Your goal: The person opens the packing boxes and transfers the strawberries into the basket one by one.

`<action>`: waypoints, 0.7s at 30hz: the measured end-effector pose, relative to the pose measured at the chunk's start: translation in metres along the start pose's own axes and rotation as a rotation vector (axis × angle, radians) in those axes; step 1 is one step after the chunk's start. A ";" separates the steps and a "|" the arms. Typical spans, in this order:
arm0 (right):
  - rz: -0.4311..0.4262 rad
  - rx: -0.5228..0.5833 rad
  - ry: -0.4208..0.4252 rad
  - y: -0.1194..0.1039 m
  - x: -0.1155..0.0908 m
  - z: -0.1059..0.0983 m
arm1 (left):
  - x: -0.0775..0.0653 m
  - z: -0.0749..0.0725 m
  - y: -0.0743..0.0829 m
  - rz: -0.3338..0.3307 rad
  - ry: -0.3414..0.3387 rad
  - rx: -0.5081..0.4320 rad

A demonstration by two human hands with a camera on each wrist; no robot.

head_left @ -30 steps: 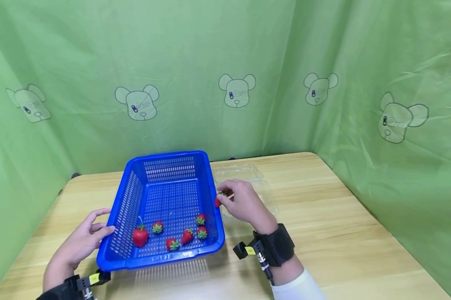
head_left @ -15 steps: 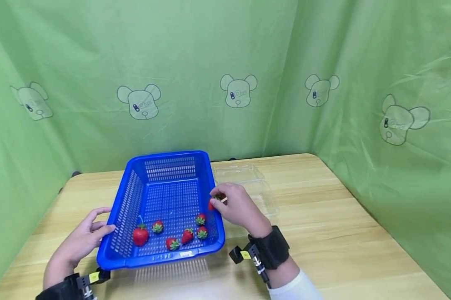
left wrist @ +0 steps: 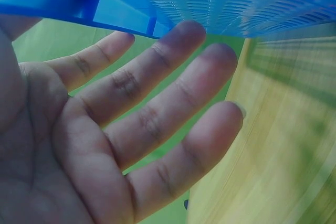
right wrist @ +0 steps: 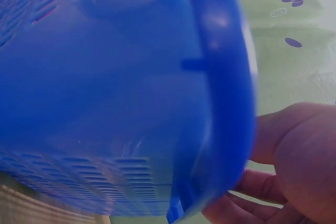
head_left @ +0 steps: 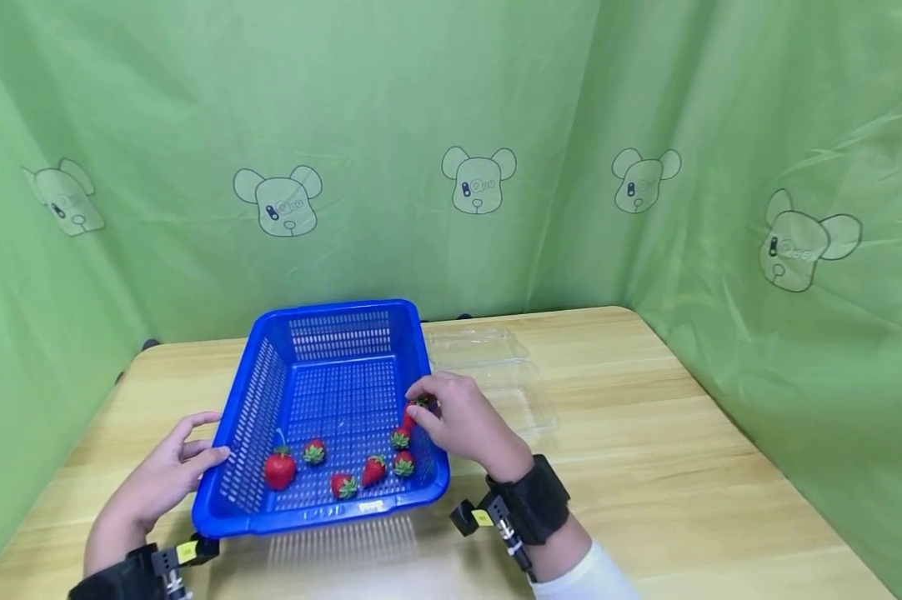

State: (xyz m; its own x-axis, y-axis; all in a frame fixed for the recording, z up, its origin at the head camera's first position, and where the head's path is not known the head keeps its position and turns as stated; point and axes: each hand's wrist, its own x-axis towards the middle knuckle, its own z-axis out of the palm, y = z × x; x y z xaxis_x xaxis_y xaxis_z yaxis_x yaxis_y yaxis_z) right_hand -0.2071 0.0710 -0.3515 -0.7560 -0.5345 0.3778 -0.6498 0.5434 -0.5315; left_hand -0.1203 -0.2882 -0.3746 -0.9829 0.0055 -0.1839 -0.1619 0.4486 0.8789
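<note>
A blue plastic basket [head_left: 338, 521] stands on the left of the table, its near side looking raised over a slotted shadow. My left hand [head_left: 169, 467] holds its left rim, thumb on top; in the left wrist view the fingers [left wrist: 184, 87] reach under the rim, fairly straight. Over the right rim reaches my right hand [head_left: 462, 421], pinching a strawberry [head_left: 409, 415] by its leafy end inside the basket. Several strawberries [head_left: 373, 471] lie near the basket's front, including a larger one [head_left: 280, 471] with a curved stem. In the right wrist view the basket wall hides the held strawberry.
Behind and right of my right hand lies a clear plastic clamshell box [head_left: 526, 400], its lid [head_left: 477, 346] folded back. The wooden table [head_left: 661, 467] extends to the right. Green curtains [head_left: 376, 233] with bear-head prints enclose the back and sides.
My right hand has moved left and slightly forward, carrying the strawberry from outside the right rim down into the basket. The left hand and basket have stayed nearly still.
</note>
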 end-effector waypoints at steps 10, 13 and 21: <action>-0.027 0.006 0.000 -0.004 0.000 0.003 | -0.002 0.000 0.005 -0.009 -0.006 0.007; -0.024 0.003 -0.001 -0.005 0.000 0.004 | -0.001 0.000 0.006 -0.019 -0.004 0.011; -0.037 -0.009 0.005 -0.004 0.000 0.010 | -0.001 -0.001 0.005 -0.023 -0.008 0.011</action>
State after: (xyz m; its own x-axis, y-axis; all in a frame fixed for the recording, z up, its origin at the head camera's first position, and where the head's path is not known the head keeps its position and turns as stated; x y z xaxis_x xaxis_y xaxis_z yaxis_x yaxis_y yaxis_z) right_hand -0.2035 0.0622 -0.3563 -0.7321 -0.5507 0.4009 -0.6777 0.5296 -0.5101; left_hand -0.1199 -0.2870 -0.3698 -0.9782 0.0023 -0.2074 -0.1833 0.4589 0.8694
